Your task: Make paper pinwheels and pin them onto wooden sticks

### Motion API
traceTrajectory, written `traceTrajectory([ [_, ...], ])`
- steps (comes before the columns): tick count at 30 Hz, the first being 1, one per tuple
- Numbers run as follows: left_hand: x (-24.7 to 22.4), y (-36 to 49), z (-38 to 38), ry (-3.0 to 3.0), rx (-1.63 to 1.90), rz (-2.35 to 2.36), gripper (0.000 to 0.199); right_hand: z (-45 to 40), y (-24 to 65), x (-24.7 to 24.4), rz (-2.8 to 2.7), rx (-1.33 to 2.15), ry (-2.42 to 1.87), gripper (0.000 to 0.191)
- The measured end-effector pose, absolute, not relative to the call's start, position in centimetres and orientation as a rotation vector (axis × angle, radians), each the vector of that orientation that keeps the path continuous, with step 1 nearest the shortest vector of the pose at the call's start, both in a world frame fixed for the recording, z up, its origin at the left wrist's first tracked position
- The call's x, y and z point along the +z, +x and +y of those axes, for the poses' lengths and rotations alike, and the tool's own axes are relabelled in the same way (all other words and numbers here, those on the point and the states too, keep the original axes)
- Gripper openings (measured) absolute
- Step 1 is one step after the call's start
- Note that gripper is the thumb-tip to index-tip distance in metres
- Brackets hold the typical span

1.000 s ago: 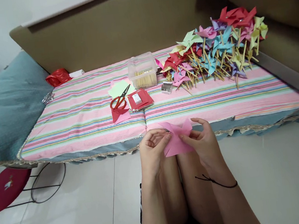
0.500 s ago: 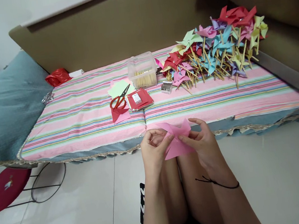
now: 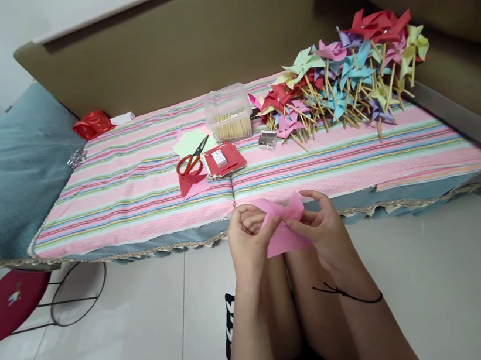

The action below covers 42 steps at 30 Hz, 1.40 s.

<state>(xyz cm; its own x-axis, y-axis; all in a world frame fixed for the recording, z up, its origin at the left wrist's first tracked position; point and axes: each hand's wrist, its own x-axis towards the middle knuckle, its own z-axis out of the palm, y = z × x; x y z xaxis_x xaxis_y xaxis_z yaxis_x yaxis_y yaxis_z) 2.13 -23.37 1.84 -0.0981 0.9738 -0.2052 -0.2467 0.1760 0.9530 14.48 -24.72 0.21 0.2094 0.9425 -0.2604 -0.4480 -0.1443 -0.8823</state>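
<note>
A pink sheet of paper (image 3: 287, 239), its upper corners bent in toward the middle, is held above my knees. My left hand (image 3: 250, 235) pinches it from the left, the thumb pressing near its centre. From the other side my right hand (image 3: 320, 222) grips it, with thumb close to the left thumb and other fingers behind the paper. Whether a pin sits between the thumbs is hidden. Beyond the hands, red-handled scissors (image 3: 191, 161) lie on cut paper beside a stack of red paper squares (image 3: 235, 160).
Many paper pinwheels (image 3: 333, 73) on sticks lie heaped at the right of the striped cloth (image 3: 135, 188). A clear plastic box (image 3: 225, 102) holds wooden sticks, and a small open box (image 3: 268, 140) stands near it. A red stool (image 3: 15, 301) is at the lower left.
The left thumb and right thumb have moved slightly closer together on the pink paper. My right hand has shifted a little to the left; the other things stay in place.
</note>
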Motion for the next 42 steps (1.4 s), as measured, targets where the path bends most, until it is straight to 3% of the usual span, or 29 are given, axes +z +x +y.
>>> traceTrajectory([
  [28, 1.86, 2.09, -23.51, 0.913, 1.277, 1.201, 0.056, -24.69, 14.31, 0.95, -0.555, 1.36, -1.153, 0.082],
  [42, 1.46, 2.07, -23.43, 0.844, 1.36, 1.208, 0.058, -24.77, 14.58, 0.98, -0.552, 1.383, -1.112, 0.074],
])
